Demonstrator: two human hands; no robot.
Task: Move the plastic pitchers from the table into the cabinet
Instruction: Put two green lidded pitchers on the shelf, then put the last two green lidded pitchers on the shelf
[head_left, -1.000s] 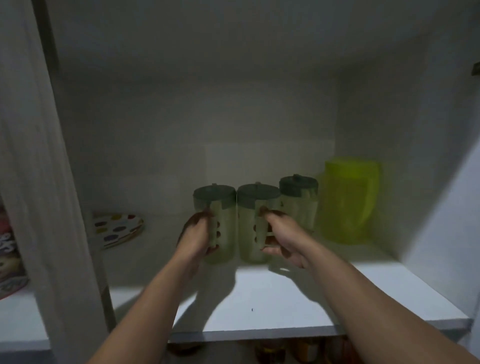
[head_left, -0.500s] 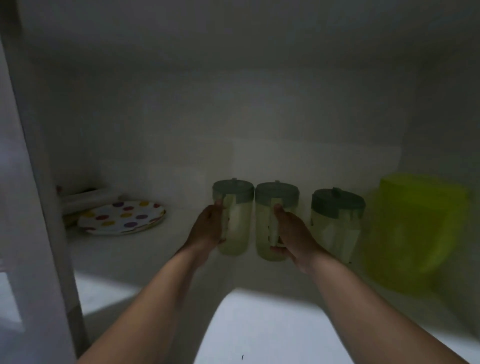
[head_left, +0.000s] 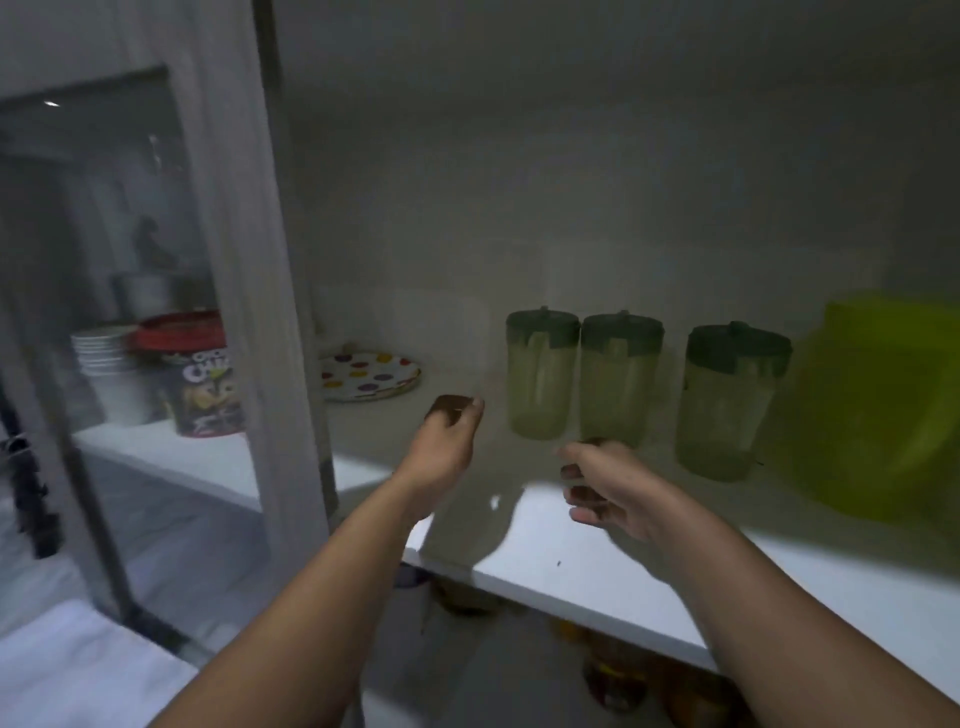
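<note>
Three pale green plastic pitchers with dark green lids stand upright on the white cabinet shelf (head_left: 597, 561): a left pitcher (head_left: 540, 374), a middle pitcher (head_left: 618, 379) touching it, and a right pitcher (head_left: 727, 400) set apart. My left hand (head_left: 447, 436) hovers in front and to the left of the left pitcher, fingers loosely curled, holding nothing. My right hand (head_left: 608, 483) is just in front of the middle pitcher, fingers half curled and empty. Neither hand touches a pitcher.
A large yellow-green container (head_left: 878, 415) stands at the shelf's right end. A polka-dot plate (head_left: 369, 376) lies at the left back. A glass cabinet door (head_left: 130, 312) with a white frame stands on the left; behind it are stacked cups (head_left: 106, 364) and a cereal tub (head_left: 197, 379). Jars sit on the shelf below.
Both hands have let go of the left and middle pitchers and drawn back toward me. The pitchers stay on the shelf. The view has swung left, showing the glass door.
</note>
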